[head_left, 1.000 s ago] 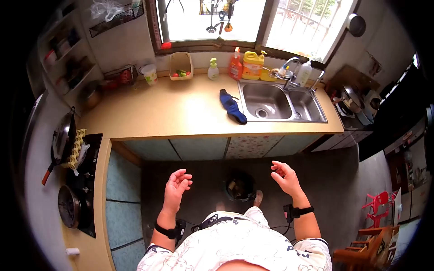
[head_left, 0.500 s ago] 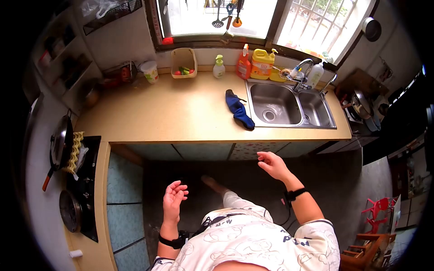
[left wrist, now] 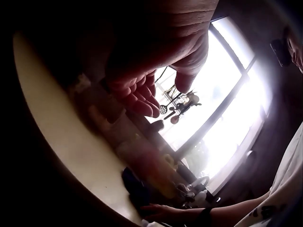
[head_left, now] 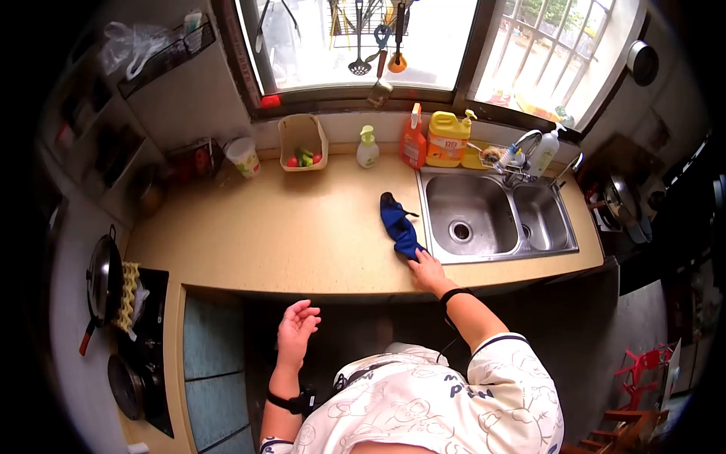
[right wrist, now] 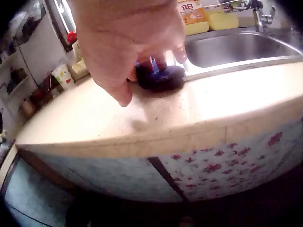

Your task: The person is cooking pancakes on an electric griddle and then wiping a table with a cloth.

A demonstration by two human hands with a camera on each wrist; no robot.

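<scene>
1. The crumpled dark blue cloth (head_left: 398,227) lies on the pale tan surface (head_left: 287,234). It sits just beside the left rim of the steel double sink (head_left: 463,204), with its near end close to the front edge.
2. The right hand (head_left: 426,271) reaches over that edge, fingertips touching the cloth's near end. Its grip is loose and not closed round anything. In the right wrist view the thumb stands apart to one side.
3. The left hand (head_left: 296,327) hangs below the surface's edge, palm up, fingers relaxed, holding nothing.
4. From where I stand, a sound hold would mean pressing down and gathering a thick fold against the thumb, not nipping a thin corner.
5. An orange spray bottle (head_left: 413,140) and a yellow plastic jug (head_left: 448,140) stand by the back wall, well apart from the cloth.
</scene>
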